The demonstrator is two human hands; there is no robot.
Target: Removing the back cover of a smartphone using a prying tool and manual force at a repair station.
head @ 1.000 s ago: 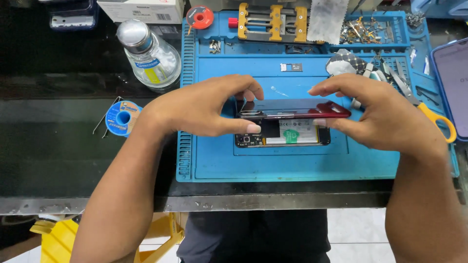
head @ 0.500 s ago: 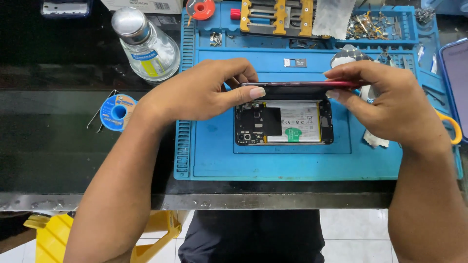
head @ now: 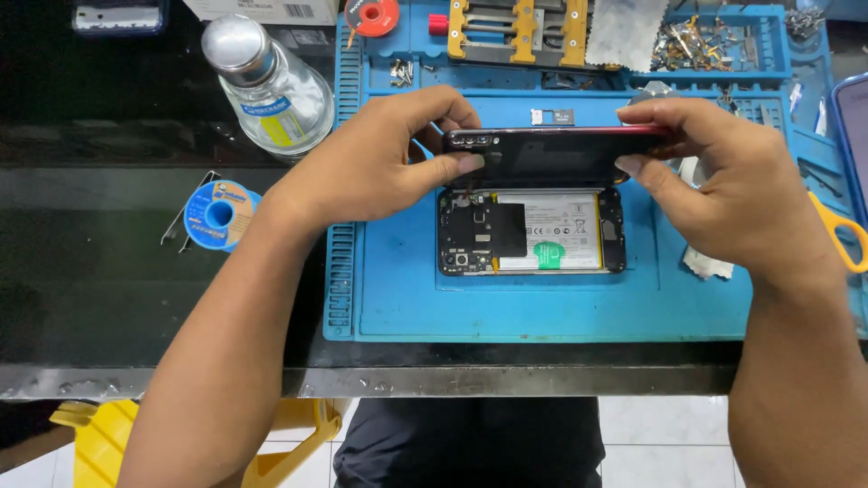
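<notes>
I hold the back cover [head: 551, 154] on edge just above the open phone [head: 532, 231], which lies flat on the blue mat [head: 542, 303]. My left hand [head: 375, 163] pinches its left end, my right hand [head: 723, 181] its right end. A glass bottle [head: 271, 86] and a solder spool [head: 217, 215] sit left of the mat.

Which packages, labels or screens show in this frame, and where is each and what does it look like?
Glass bottle, on the black bench left of the blue mat: white, yellow and blue label.
White box, top edge: barcode label.
Battery in the opened phone on the mat: white sticker, green tab.
Blue spool, left of the left hand: round label.
Lit screen, right edge: pale.
</notes>
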